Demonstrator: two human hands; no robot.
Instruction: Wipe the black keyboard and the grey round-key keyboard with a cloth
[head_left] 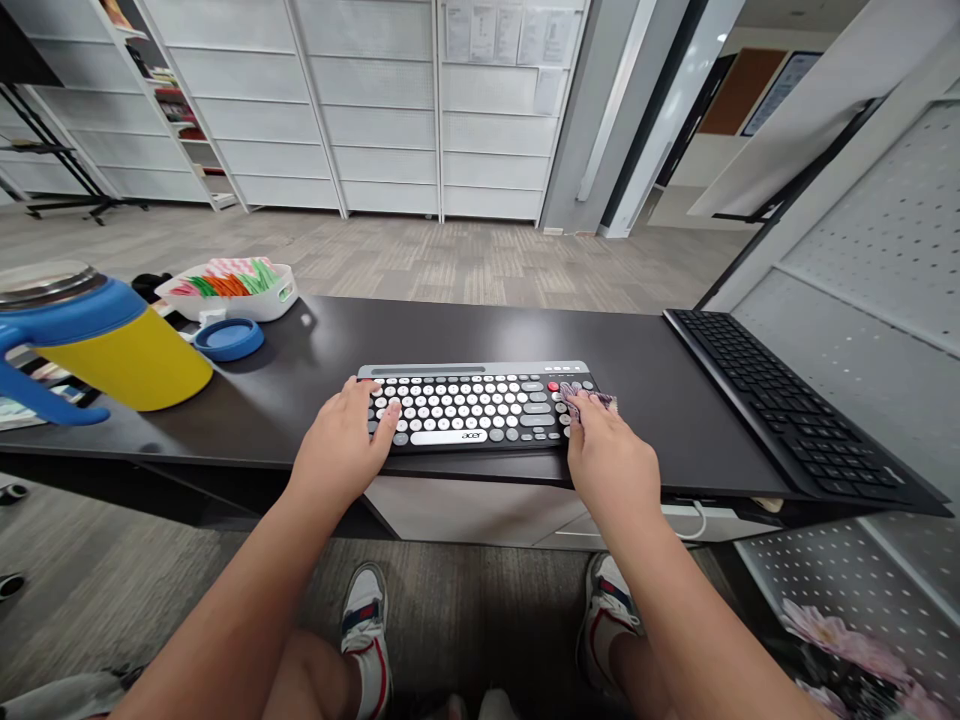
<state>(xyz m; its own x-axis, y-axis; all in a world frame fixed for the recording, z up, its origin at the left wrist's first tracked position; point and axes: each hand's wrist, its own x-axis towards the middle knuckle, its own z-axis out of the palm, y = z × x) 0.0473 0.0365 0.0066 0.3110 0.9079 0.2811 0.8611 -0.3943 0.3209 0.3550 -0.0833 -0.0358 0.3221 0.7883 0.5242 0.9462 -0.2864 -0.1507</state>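
A keyboard with round white keys, a red key and a grey top bar lies on the dark desk, its long front edge towards me. My left hand grips its left end, thumb over the keys and fingers along the far left corner. On the right end, my right hand is closed on a small patterned cloth, which it presses against the keys. Part of the cloth shows past the fingers; the rest is hidden under them.
A yellow and blue mug stands on the left, near a blue lid and a white basket of colourful packets. A black keyboard lies along the right side. The dark desk ends close to my knees.
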